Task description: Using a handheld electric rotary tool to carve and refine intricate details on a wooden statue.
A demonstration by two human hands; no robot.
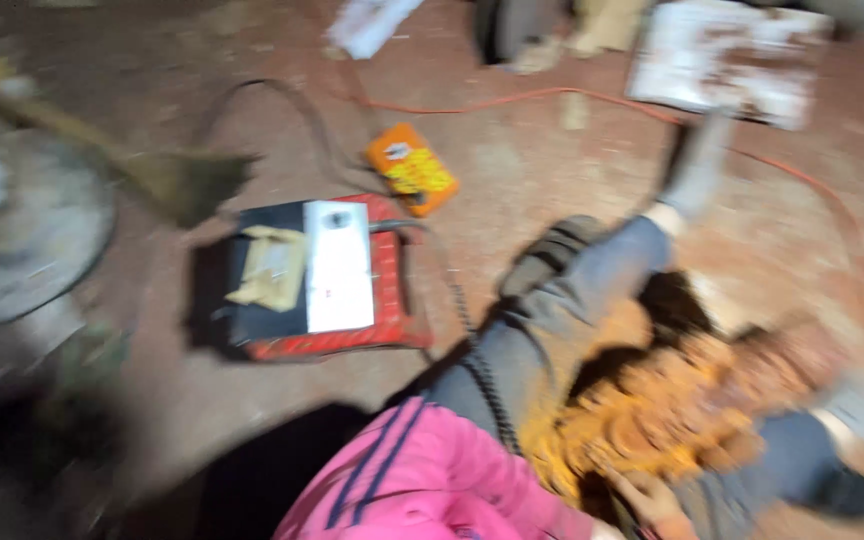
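One hand (647, 497) at 5 o'clock grips a dark cable (482, 375) running up toward 11; other hand's out of sight.

You're in a rough, makeshift workshop, working at ground level. Bare reddish dirt floor (202, 400), no furniture in sight. A red machine case (392, 300) with a black-and-white top sits on the ground, an orange box (412, 170) just beyond it. An orange cable (512, 97) and a dark cable (302, 110) trail across the floor. A rust-stained white panel (727, 60) lies at the far edge. View is blurred.
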